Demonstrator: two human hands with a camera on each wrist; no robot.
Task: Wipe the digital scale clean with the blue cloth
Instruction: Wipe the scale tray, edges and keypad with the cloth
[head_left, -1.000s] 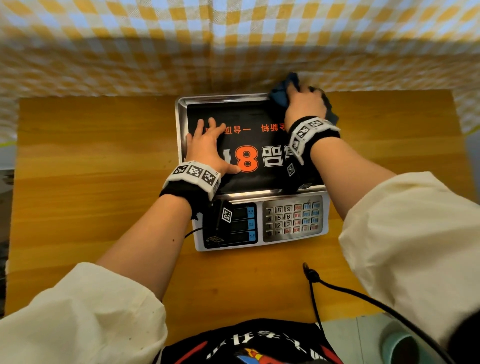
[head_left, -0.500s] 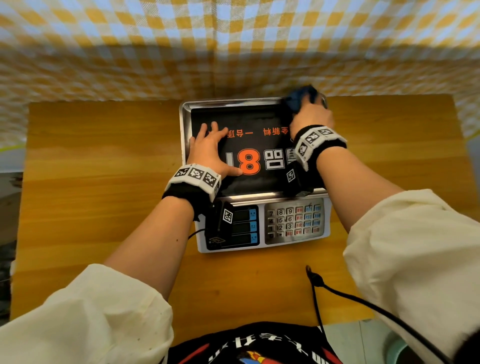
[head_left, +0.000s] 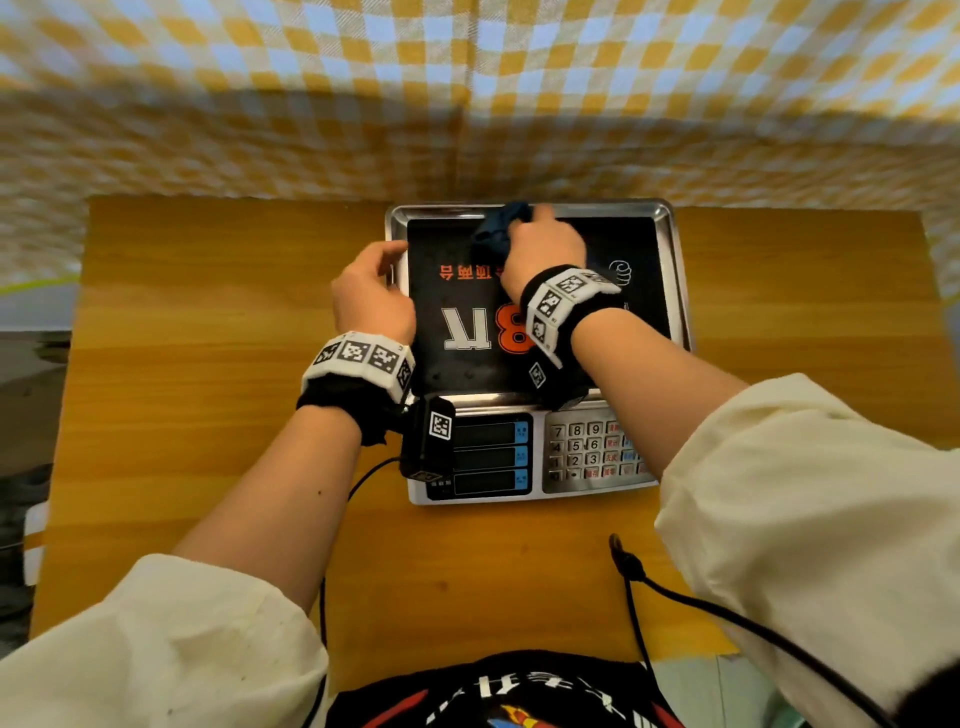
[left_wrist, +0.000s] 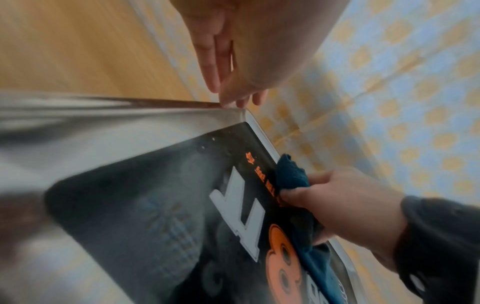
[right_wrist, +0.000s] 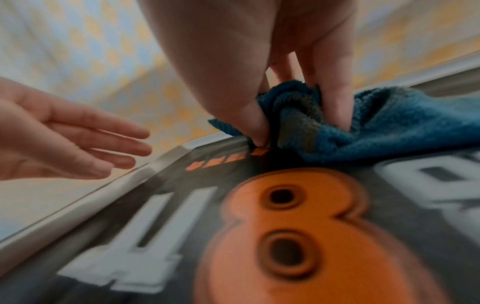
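The digital scale stands mid-table, its steel tray covered by a black sheet with a big orange 8. My right hand grips the bunched blue cloth and presses it on the sheet at the tray's far edge, left of centre. In the right wrist view the thumb and fingers pinch the blue cloth. My left hand is at the tray's left rim with relaxed, nearly straight fingers and holds nothing. In the left wrist view its fingertips reach the rim's far corner; contact is unclear.
The scale's display and keypad face me on the wooden table. A yellow and blue checked cloth hangs behind the table's far edge. A black cable lies on the table in front of the scale.
My right hand has slid the blue cloth leftwards along the tray's far edge. My left hand has lifted off the black sheet and moved to the tray's left rim.
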